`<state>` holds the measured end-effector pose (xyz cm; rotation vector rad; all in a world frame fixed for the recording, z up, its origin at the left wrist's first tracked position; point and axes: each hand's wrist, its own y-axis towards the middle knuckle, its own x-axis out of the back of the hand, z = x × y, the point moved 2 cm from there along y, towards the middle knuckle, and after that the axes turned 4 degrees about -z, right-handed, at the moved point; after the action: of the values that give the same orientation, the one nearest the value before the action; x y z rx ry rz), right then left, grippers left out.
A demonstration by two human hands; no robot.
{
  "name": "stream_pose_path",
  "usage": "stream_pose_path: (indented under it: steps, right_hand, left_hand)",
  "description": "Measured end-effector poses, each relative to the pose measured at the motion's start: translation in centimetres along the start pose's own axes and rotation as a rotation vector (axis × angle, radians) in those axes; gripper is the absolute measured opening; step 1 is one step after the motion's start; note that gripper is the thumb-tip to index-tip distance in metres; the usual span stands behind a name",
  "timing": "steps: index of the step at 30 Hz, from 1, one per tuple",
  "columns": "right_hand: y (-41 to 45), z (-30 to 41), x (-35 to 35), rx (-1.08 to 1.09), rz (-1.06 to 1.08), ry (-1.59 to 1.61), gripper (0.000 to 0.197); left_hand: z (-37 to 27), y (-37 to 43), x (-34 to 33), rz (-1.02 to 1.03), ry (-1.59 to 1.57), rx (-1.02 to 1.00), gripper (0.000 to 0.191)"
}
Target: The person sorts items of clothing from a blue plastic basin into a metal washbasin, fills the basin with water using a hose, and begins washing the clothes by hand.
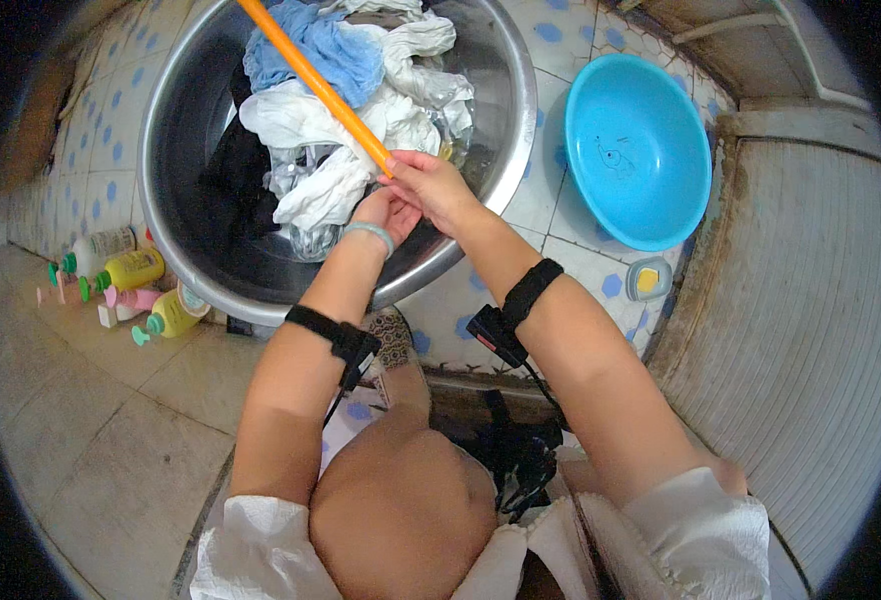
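My right hand [434, 189] grips the lower end of a straight orange rod or tube [313, 79], which slants up and left past the picture's top edge. Just below it, my left hand [392, 212] is turned palm up with fingers curled, close against the right hand; whether it grips anything is hidden. A pale green bangle [371, 234] circles the left wrist. Both hands are over the near right part of a large stainless steel basin [515, 112]. In the basin lie crumpled white cloths [328, 191], a light blue cloth [354, 60] and black fabric [242, 169].
On the right, a blue plastic basin [635, 195] stands on the tiled floor [590, 289], near a small grey container [649, 279] with a yellow piece. Several bottles, including a yellow pump bottle [174, 313], lie at the left. A ridged panel [793, 300] borders the right side.
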<state>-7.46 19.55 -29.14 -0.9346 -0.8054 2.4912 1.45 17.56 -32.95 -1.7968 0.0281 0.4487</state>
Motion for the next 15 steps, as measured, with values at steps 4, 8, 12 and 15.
stream_pose_path:
  steps: [4, 8, 12, 15]
  right_hand:
    - [-0.1, -0.3, -0.5, 0.023, 0.011, -0.306, 0.033]
    - [-0.6, 0.2, -0.6, 0.065, 0.044, -0.379, 0.034]
    - [-0.8, -0.2, -1.9, 0.02, 0.122, -0.414, 0.035]
    - [-0.2, -0.4, -0.6, 0.01, 0.099, -0.411, 0.034]
  left_hand:
    - [0.9, 3.2, 0.8, 0.107, 0.11, -0.029, 0.013]
    - [1.6, 4.6, 1.7, 0.194, 0.182, -0.056, 0.012]
    - [1.9, 6.5, 3.1, 0.405, 0.124, -0.002, 0.015]
    - [2.5, 5.0, 1.0, -0.03, 0.159, -0.105, 0.016]
